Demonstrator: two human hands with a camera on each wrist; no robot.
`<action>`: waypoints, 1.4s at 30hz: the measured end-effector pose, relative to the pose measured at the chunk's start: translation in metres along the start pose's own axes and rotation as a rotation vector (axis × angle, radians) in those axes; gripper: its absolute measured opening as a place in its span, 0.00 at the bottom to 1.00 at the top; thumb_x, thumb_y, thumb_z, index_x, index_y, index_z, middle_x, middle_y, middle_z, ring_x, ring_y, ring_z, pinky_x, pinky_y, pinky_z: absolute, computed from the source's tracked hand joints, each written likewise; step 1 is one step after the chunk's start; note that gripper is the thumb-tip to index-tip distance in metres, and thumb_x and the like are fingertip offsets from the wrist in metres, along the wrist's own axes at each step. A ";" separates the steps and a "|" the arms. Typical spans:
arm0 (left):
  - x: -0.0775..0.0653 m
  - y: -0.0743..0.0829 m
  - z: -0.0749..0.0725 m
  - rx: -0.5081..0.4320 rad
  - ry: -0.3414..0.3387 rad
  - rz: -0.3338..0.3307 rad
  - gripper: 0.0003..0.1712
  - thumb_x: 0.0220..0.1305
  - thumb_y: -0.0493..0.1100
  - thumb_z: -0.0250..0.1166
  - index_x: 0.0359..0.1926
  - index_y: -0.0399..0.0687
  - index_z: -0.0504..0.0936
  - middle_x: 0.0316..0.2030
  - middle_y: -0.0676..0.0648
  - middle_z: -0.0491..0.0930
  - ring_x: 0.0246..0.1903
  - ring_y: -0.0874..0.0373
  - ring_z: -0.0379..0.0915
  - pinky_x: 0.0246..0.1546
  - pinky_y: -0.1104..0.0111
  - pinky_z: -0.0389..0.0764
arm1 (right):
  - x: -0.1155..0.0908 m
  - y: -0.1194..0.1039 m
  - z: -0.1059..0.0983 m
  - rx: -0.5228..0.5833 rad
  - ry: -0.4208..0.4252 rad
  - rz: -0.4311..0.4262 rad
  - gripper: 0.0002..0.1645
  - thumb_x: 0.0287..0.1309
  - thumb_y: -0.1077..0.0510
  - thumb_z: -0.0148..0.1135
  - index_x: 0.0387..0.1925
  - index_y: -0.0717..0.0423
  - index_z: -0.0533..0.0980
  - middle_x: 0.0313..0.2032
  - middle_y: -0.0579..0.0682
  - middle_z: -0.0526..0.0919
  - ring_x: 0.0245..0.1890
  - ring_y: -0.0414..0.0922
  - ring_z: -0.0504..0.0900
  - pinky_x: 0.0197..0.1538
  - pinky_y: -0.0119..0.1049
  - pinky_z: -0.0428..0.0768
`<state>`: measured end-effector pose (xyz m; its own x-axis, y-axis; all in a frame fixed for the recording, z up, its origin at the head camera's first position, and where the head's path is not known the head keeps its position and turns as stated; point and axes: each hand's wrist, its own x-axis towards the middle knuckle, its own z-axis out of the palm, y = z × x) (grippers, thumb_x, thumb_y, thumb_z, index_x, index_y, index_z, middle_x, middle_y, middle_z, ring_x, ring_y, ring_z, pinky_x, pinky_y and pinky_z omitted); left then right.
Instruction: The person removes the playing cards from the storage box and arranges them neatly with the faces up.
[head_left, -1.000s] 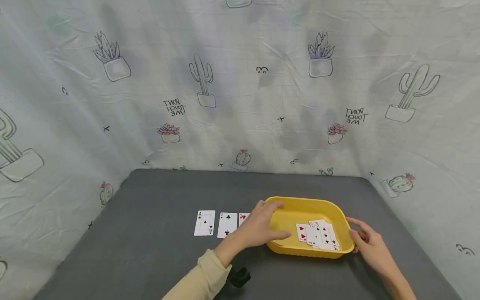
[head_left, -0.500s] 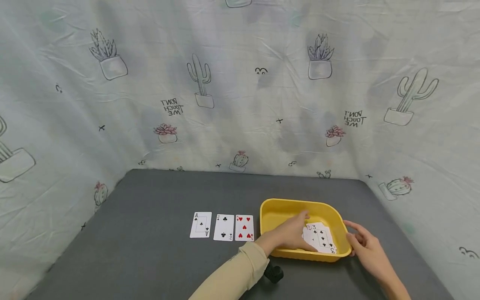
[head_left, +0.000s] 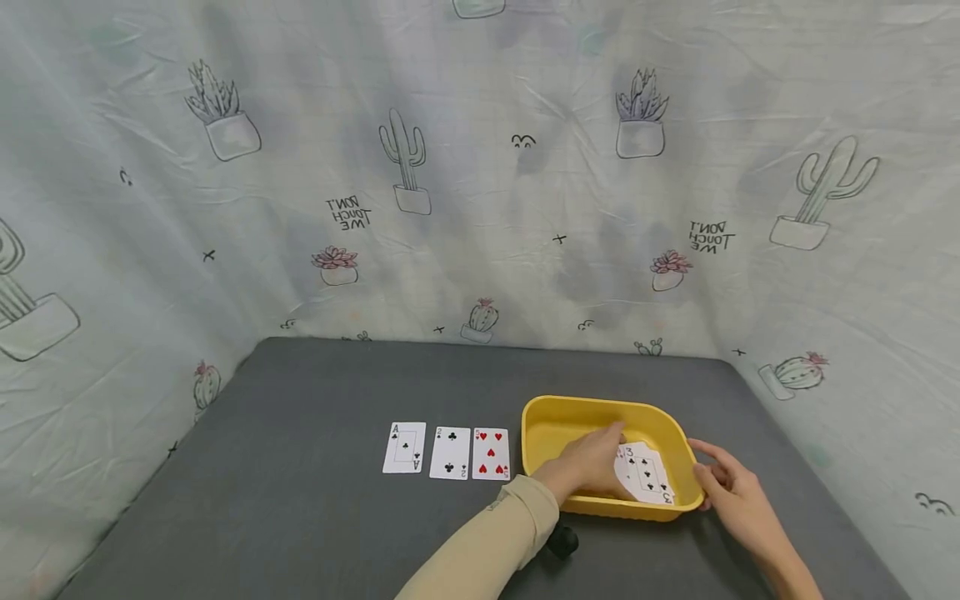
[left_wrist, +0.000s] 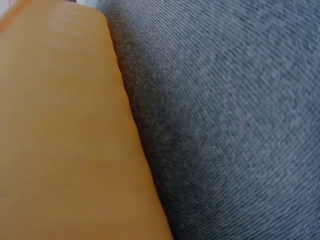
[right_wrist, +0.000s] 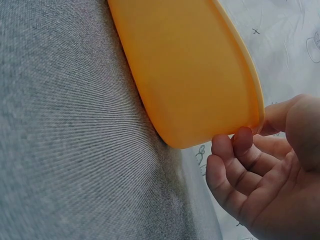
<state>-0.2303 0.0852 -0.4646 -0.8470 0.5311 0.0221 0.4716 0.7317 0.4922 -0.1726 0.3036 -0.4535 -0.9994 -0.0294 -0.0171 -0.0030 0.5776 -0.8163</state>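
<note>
A yellow plastic tray (head_left: 570, 402) stands on the grey table with several playing cards (head_left: 647, 473) lying at its right end, a three of clubs on top. My left hand (head_left: 592, 462) reaches into the tray over the left side of these cards. Its fingertips and whatever they touch are hidden, so its grip cannot be seen. Meanwhile my right hand (head_left: 738, 496) pinches the tray's right rim between thumb and fingers. In the right wrist view, the right hand's fingers (right_wrist: 242, 140) press the tray's outer wall (right_wrist: 195, 75). The left wrist view shows only the tray's side (left_wrist: 65, 125) and grey cloth.
Left of the tray, three face-up cards lie in a row: an ace of clubs (head_left: 404, 447), a two of clubs (head_left: 449, 453) and a five of hearts (head_left: 491, 454). A black device (head_left: 562, 542) sits under the left wrist. Patterned curtain (head_left: 480, 208) surrounds the grey table (head_left: 300, 500).
My left hand has moved right and down into the tray, onto the left side of the cards, covering the seven of hearts and uncovering the five of hearts. My right hand stays on the rim.
</note>
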 end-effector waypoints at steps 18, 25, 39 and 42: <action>0.005 -0.008 -0.004 0.052 0.054 0.052 0.58 0.42 0.66 0.78 0.71 0.54 0.63 0.56 0.61 0.73 0.51 0.71 0.69 0.49 0.75 0.72 | 0.005 -0.001 0.002 -0.009 0.005 -0.020 0.29 0.76 0.53 0.48 0.71 0.61 0.59 0.31 0.55 0.80 0.26 0.48 0.77 0.30 0.38 0.78; 0.003 -0.008 -0.009 0.072 0.047 0.063 0.57 0.43 0.68 0.77 0.71 0.55 0.65 0.63 0.60 0.68 0.58 0.68 0.66 0.53 0.72 0.71 | 0.005 -0.002 0.002 -0.014 0.007 -0.019 0.29 0.75 0.53 0.49 0.70 0.61 0.60 0.31 0.55 0.80 0.27 0.48 0.78 0.30 0.38 0.78; -0.008 -0.027 -0.030 -0.042 0.050 0.158 0.54 0.46 0.67 0.75 0.71 0.56 0.65 0.64 0.63 0.67 0.61 0.68 0.63 0.56 0.73 0.68 | 0.003 0.004 0.002 -0.028 0.004 0.010 0.29 0.76 0.53 0.48 0.70 0.62 0.59 0.33 0.55 0.80 0.26 0.48 0.76 0.29 0.38 0.76; -0.016 -0.033 -0.041 -0.096 0.067 0.174 0.53 0.47 0.64 0.76 0.71 0.55 0.65 0.64 0.61 0.67 0.59 0.68 0.65 0.55 0.74 0.69 | 0.004 0.005 0.003 -0.029 0.007 0.000 0.29 0.76 0.53 0.47 0.70 0.62 0.59 0.32 0.55 0.80 0.26 0.48 0.76 0.29 0.38 0.77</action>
<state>-0.2421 0.0345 -0.4456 -0.7708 0.6139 0.1703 0.5893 0.5854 0.5568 -0.1767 0.3040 -0.4588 -0.9996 -0.0239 -0.0132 -0.0039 0.6014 -0.7990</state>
